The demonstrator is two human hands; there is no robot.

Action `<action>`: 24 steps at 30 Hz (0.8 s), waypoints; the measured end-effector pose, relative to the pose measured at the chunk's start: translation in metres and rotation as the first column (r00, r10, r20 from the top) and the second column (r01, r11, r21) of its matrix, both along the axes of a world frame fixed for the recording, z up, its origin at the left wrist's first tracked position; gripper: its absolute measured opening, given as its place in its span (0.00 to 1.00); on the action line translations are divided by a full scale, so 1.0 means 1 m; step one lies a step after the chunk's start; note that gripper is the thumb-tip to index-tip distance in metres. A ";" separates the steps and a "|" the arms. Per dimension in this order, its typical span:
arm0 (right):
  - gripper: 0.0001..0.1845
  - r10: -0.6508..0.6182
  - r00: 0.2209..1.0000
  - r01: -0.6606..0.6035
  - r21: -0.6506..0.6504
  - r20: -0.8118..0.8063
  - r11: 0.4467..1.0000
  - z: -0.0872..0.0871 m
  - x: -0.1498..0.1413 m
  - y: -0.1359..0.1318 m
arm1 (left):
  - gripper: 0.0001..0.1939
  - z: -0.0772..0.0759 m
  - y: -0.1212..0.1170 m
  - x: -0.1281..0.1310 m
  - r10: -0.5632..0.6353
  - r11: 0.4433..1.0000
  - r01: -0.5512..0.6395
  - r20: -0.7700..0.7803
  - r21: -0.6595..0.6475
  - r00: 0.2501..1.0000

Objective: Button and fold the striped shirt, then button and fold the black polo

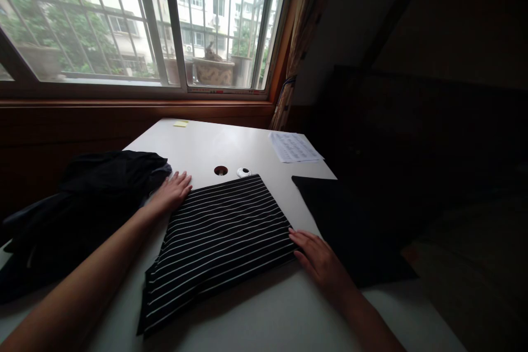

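Note:
A folded black cloth with thin white stripes (223,236) lies flat on the white table (231,143), turned at a slant. My left hand (172,192) rests at its far left corner, fingers stretched out and palm down. At the cloth's right edge, my right hand (313,256) touches the side with its fingertips, fingers extended. Neither hand grips the fabric. A dark folded cloth (346,225) lies right of my right hand, partly lost in shadow. Beside my left forearm is a heap of dark clothes (91,192).
Behind the striped cloth are a round hole in the tabletop (221,170) and a white ring-shaped cover (243,172). Printed sheets (295,147) lie at the far right edge, a yellow sticky note (180,123) at the far left. A barred window (177,27) stands beyond.

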State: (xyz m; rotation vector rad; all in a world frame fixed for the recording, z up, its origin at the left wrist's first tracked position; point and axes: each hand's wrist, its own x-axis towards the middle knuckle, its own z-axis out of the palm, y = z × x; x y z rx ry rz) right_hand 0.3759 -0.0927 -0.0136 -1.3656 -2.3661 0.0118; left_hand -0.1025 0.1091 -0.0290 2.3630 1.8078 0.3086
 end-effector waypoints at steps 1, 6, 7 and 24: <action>0.23 0.000 1.000 0.000 0.006 -0.001 1.000 0.000 0.000 0.000 | 0.32 0.000 0.002 -0.004 0.013 1.000 -0.013 0.016 0.006 1.000; 0.27 0.026 1.000 -0.027 0.072 0.005 0.997 0.007 -0.005 -0.004 | 0.32 0.012 0.001 -0.002 -0.027 0.998 0.020 0.109 0.059 0.994; 0.28 0.051 0.999 -0.052 0.083 0.013 0.995 0.009 -0.008 -0.005 | 0.31 0.016 -0.001 0.001 -0.056 0.997 0.049 0.123 0.064 0.991; 0.22 0.062 0.958 -0.097 0.114 0.280 0.989 0.036 -0.025 0.033 | 0.22 0.052 -0.021 0.023 -0.069 0.938 0.157 0.277 -0.310 0.958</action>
